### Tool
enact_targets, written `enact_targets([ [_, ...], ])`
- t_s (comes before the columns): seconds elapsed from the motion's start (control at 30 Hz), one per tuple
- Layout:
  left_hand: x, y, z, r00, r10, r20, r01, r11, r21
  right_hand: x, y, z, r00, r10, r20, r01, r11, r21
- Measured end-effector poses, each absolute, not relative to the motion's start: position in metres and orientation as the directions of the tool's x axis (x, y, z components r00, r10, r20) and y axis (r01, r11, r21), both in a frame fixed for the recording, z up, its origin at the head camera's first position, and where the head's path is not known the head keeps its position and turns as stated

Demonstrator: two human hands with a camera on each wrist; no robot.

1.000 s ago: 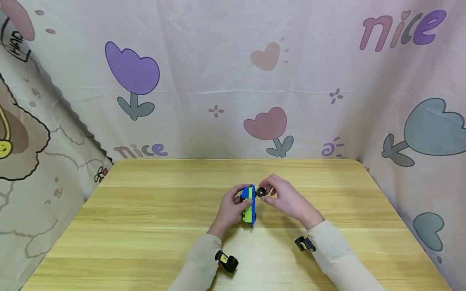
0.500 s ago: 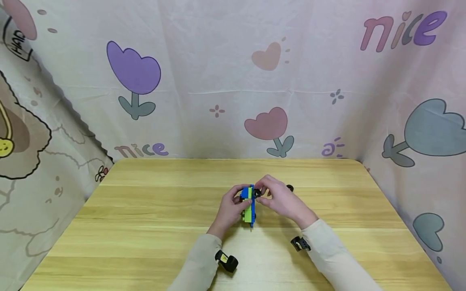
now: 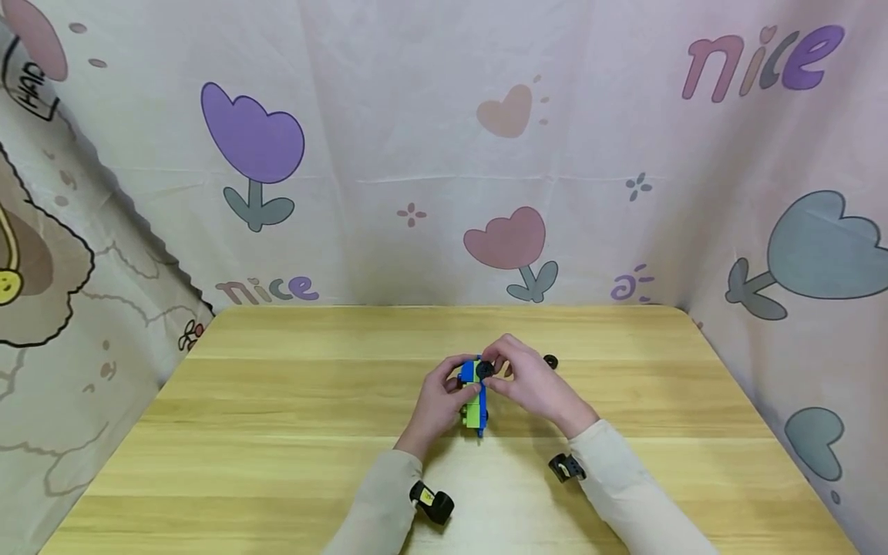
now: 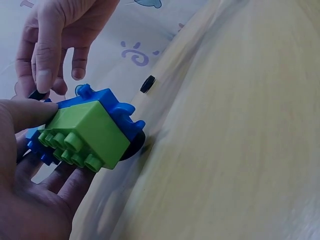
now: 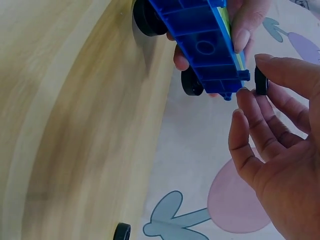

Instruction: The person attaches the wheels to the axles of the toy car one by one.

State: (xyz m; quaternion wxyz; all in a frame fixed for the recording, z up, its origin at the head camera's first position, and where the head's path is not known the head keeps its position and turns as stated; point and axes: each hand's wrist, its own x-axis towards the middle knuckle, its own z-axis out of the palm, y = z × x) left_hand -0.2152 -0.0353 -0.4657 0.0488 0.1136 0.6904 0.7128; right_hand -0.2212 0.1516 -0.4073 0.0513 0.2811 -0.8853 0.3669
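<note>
A: what's new vs a second ago?
B: right hand [image 3: 533,379] has brought its wheel [image 3: 484,371] left, from beside the car [image 3: 474,415] to overlapping its upper end, just below centre in the head view. Still pinching it.
A: left hand [image 3: 435,402]?
B: still gripping the car. Loose wheel [image 3: 550,361] now shows on the surface [image 3: 277,401] too, right of centre.

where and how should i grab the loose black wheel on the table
Probably by opposite sides of its rim, coming from above. The loose wheel appears to lie flat on the table, low and thin, so its round edge looks easiest to pinch. I'd keep clear of the right hand beside it, which is pinching another wheel.
</note>
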Motion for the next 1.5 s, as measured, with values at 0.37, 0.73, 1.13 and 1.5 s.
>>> enact_targets([
  [0.37, -0.214, -0.033, -0.461, -0.971, 0.226, 0.072, 0.058, -0.069, 0.996, -0.226, 0.153, -0.409, -0.864, -0.440, 0.243, -0.475, 0.557, -0.682],
  [0.73, -0.216, -0.036, -0.468, -0.963, 0.242, 0.120, 0.101, -0.089, 0.991, -0.226, 0.153, -0.412, -0.858, -0.450, 0.248, -0.482, 0.538, -0.692],
  [1.13, -0.213, -0.036, -0.461, -0.969, 0.227, 0.103, 0.076, -0.123, 0.990, -0.224, 0.151, -0.414, -0.870, -0.432, 0.239, -0.464, 0.548, -0.696],
  [1.5, -0.201, -0.036, -0.437, -0.971, 0.203, 0.123, 0.102, -0.109, 0.989, -0.221, 0.151, -0.417, -0.874, -0.390, 0.288, -0.470, 0.536, -0.701],
])
